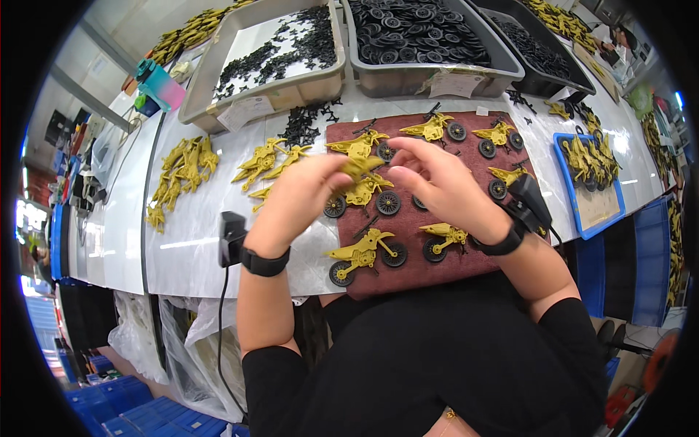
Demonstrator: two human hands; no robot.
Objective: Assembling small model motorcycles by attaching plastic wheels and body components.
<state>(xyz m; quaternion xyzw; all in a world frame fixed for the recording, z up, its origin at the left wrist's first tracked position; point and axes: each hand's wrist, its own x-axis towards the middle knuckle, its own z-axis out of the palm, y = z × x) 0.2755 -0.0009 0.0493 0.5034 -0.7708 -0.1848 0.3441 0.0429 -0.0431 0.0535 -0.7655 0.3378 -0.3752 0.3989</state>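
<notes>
Both hands up in front of chest, fingers meeting.
Left hand (295,197) curled, fingertips pinched toward the right; right hand (437,182) arched, fingers bent down and inward, thumb near left fingertips. Both forearms bare, rising from the lower edge, elbows bent; black band on each wrist.

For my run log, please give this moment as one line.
left hand: holds yellow toy bike | right hand: fingers at same bike | below: red mat with finished bikes | behind: grey trays of black parts
</notes>
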